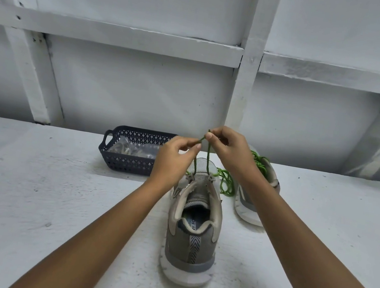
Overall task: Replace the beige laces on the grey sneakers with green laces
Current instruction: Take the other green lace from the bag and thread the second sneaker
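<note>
Far left on the white table (51, 196), a dark basket (131, 159) holds clear wrapping & pale bits, prob. the old beige laces, can't tell for sure. Next, the left hand (171, 158) is raised above the shoe w/ thumb & forefinger pinched on one end of the green lace (209, 158). Below it the near sneaker (192, 231) sits on its sole, mid-table. Its long axis runs front-to-back, heel toward the person, toe pointing at the wall. Two green strands rise from an eyelet pair toward the toe end, almost vertical, meeting at the fingertips. The right hand (229, 150), touching or nearly touching the left, pinches the other end, so both hands grip the lace. No beige lace shows on this shoe. The eyelets closer to the collar look empty, so threading here seems only begun: most rows & the tying are left. A loose green loop (225, 187) lies on the table between the shoes; can't tell which shoe it belongs to. Furthest right, partly behind the right forearm, the far sneaker (247, 202) lies at an angle, toe end away & to the right, w/ bright green lacing already on it, so that one looks done or nearly so.
</note>
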Demonstrator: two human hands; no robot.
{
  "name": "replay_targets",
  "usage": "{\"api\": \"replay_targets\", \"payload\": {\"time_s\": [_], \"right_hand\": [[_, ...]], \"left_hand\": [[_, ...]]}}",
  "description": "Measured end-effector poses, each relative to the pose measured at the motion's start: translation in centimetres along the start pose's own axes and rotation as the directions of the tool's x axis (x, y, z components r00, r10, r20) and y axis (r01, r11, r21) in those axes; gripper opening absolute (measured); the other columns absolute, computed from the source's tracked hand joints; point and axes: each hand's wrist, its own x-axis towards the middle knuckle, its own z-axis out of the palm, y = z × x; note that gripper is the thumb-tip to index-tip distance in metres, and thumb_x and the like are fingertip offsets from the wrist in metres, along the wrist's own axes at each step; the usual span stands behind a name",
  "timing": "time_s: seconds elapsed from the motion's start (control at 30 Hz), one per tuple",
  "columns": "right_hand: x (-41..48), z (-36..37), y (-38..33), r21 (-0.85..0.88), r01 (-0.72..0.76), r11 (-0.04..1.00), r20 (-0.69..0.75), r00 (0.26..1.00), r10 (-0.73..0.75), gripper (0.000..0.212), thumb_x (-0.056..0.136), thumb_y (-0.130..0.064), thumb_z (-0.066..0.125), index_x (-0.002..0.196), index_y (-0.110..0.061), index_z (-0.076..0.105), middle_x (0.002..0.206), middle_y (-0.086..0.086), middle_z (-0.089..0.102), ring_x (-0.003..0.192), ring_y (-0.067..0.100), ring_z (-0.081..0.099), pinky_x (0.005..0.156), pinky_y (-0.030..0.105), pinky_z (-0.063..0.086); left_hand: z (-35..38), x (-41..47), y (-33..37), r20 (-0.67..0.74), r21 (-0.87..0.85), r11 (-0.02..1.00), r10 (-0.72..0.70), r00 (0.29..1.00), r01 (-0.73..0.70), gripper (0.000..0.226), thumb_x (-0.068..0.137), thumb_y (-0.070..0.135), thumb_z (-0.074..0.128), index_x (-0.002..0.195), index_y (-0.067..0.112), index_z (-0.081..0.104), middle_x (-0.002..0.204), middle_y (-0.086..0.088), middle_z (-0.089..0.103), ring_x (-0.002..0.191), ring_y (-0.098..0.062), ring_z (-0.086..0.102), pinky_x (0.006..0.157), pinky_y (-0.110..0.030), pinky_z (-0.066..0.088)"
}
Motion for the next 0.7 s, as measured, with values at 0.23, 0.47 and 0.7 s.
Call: {"api": "replay_targets", "payload": {"time_s": [0.23, 0.47, 0.7], "right_hand": [[-0.8, 0.3, -0.3, 0.268, -0.134, 0.954, 0.018, 0.991, 0.134, 0.007, 0.090, -0.014, 0.062, 0.091, -0.010, 0.068, 0.071, 0.000, 0.060, 0.063, 0.002, 0.054, 0.058, 0.013, 0.045], [-1.5, 0.6, -0.4, 0.355, -0.148, 0.923, 0.004, 0.988, 0.156, 0.007, 0.086, -0.013, 0.067, 0.090, -0.015, 0.072, 0.073, -0.004, 0.067, 0.064, -0.003, 0.060, 0.061, 0.015, 0.048], [-1.6, 0.5, -0.5, 0.304, -0.146, 0.941, 0.037, 0.989, 0.141, 0.011, 0.086, -0.011, 0.066, 0.096, -0.012, 0.071, 0.077, -0.005, 0.067, 0.065, -0.005, 0.060, 0.060, 0.012, 0.048]], "left_hand": [[0.0, 0.2, 0.2, 0.027, -0.107, 0.994, -0.025, 0.999, 0.027, 0.017, 0.087, 0.020, 0.066, 0.100, 0.012, 0.074, 0.080, 0.005, 0.069, 0.077, -0.003, 0.061, 0.068, -0.010, 0.044], [0.1, 0.0, 0.9, 0.098, -0.137, 0.990, -0.017, 0.995, 0.031, 0.011, 0.087, 0.019, 0.067, 0.095, 0.025, 0.071, 0.069, 0.002, 0.065, 0.071, -0.009, 0.055, 0.067, -0.022, 0.042], [0.0, 0.3, 0.6, 0.109, -0.094, 0.995, -0.017, 0.994, 0.027, 0.018, 0.088, 0.022, 0.066, 0.086, 0.006, 0.075, 0.076, -0.014, 0.065, 0.072, -0.012, 0.055, 0.069, -0.030, 0.043]]}}
